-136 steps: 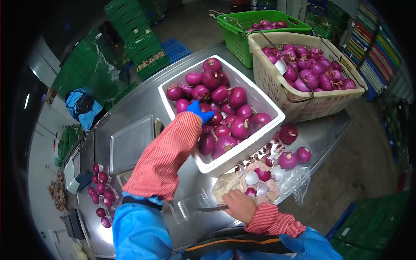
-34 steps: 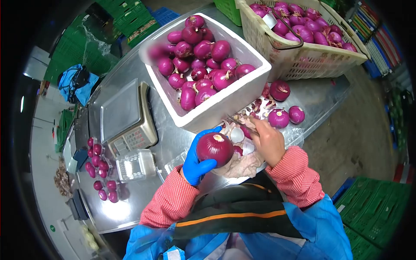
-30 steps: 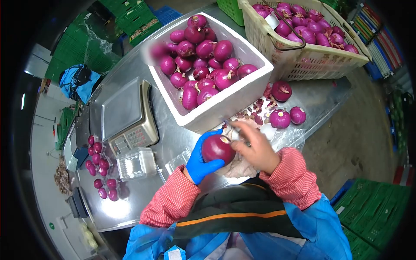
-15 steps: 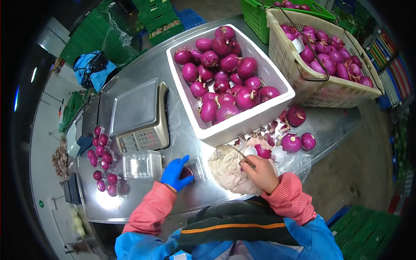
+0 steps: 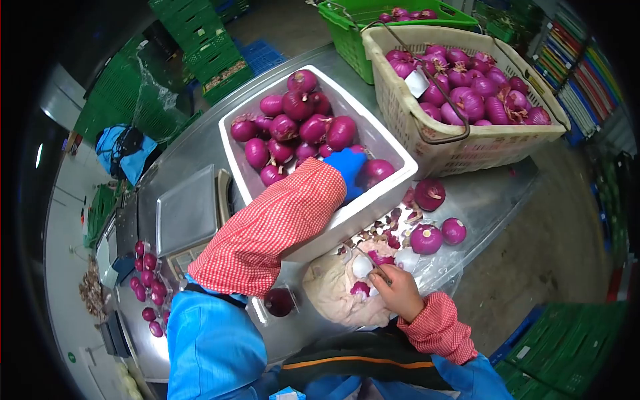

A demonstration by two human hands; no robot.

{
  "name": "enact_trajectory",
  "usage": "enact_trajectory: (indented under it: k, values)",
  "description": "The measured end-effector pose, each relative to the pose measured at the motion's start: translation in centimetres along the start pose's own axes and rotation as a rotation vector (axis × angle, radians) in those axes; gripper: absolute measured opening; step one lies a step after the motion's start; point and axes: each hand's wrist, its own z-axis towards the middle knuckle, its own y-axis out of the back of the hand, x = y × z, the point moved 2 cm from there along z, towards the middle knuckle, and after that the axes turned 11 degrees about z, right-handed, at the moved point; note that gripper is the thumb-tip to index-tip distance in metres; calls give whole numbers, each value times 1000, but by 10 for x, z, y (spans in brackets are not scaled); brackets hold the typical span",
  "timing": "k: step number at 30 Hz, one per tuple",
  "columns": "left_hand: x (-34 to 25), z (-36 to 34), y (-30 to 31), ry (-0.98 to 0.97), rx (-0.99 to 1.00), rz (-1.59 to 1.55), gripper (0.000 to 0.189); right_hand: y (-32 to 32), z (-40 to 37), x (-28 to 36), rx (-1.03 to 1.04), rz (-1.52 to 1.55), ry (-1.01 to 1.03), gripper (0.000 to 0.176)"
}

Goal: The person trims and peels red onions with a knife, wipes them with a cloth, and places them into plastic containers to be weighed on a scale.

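My left hand, in a blue glove, reaches down among the red onions inside the white foam box. Its fingertips are hidden between onions, so its grip does not show; one onion lies right beside it. My bare right hand is closed around a small knife, over a crumpled pale cloth. Onion peel scraps lie beyond that hand, with a few loose onions to their right. A single onion sits in a clear plastic tray left of the cloth.
A weighing scale stands on the metal table at left, partly behind my left sleeve. Packed small onions lie at the far left. A cream crate of onions and a green crate stand behind the foam box.
My left hand has moved from the clear tray up and forward into the foam box. An onion now shows in the tray. My right hand stays over the cloth with the knife.
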Motion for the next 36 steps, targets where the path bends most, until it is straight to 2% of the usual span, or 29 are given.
enact_trajectory:
  k: [4,6,9,12,13,16,17,20,23,26,27,30,31,34,36]
  values:
    - [13,12,-23,53,217,177,85,18,-10,-15,-108,9,-51,19]
    - [18,10,-31,25,116,114,87,18,-14,-25,-125,27,-80,19]
    - [23,7,-35,43,81,75,89,15,-15,-26,-112,68,-83,18]
    - [46,-2,-36,19,-92,-392,98,16,-11,-11,-111,81,-64,19]
    - [50,-8,-33,47,-74,-761,84,17,-11,-10,-117,71,-53,19]
    - [40,-52,14,161,-143,-1295,81,17,-6,-15,-137,188,-10,23]
    - [37,-65,17,28,-103,-1537,74,15,-4,-17,-143,253,3,25]
    - [-5,-108,28,-151,-43,-1876,79,22,9,45,-189,240,90,35]
    - [-47,-146,20,-179,-109,-1976,84,18,23,55,-123,431,189,42]
    - [-67,-171,8,-157,155,-2259,82,24,18,65,-84,510,22,41]
    - [-68,-176,-3,-180,162,-2254,77,26,14,78,-119,511,54,34]
    - [-72,-196,-35,-76,97,-2383,72,30,1,84,-157,-195,383,28]
    - [-73,-199,-39,-113,109,-2422,68,25,-3,84,-171,-301,439,25]
    - [-82,-212,-48,-31,149,-2501,69,21,-11,96,-147,-547,518,25]
    - [-88,-221,-51,24,134,-2471,68,22,-10,95,-130,-585,540,27]
